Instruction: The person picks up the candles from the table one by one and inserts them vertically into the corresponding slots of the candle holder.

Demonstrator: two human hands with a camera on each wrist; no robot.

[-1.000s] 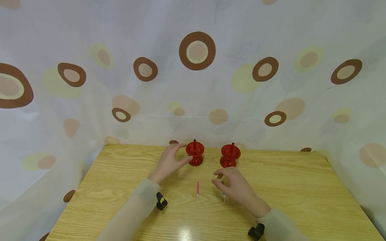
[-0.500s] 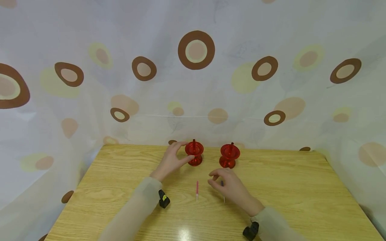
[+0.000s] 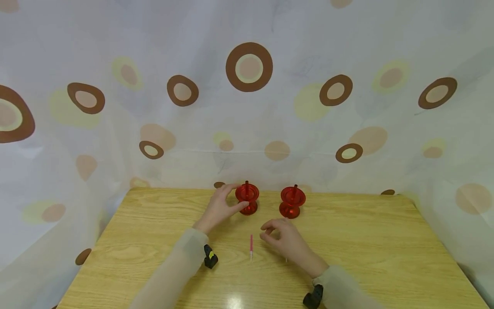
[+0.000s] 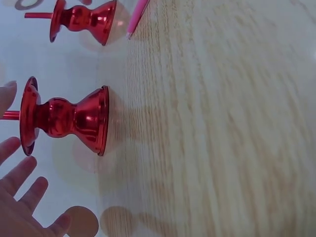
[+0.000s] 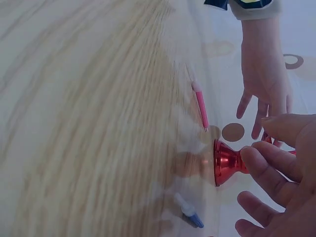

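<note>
Two shiny red candle holders stand upright near the back of the table: a left candle holder [image 3: 247,207] and a right candle holder [image 3: 290,210], each with a thin red stem rising from its dish. My left hand [image 3: 221,210] is at the left one, thumb and fingers spread on either side of its dish. Between the holders and me lies a pink candle [image 3: 251,244] with a white end. My right hand [image 3: 291,242] hovers right of it, fingers loosely bent and nothing between them. Under that hand lies a blue candle [image 5: 190,214], mostly hidden in the head view.
The wooden table [image 3: 366,244] reaches back to a pale curtain [image 3: 247,120] with brown and yellow rounds, which also closes off both sides. A small black device sits on each wrist.
My right hand has moved left toward the pink candle and now covers most of the blue one. My left hand has come slightly nearer the left candle holder.
</note>
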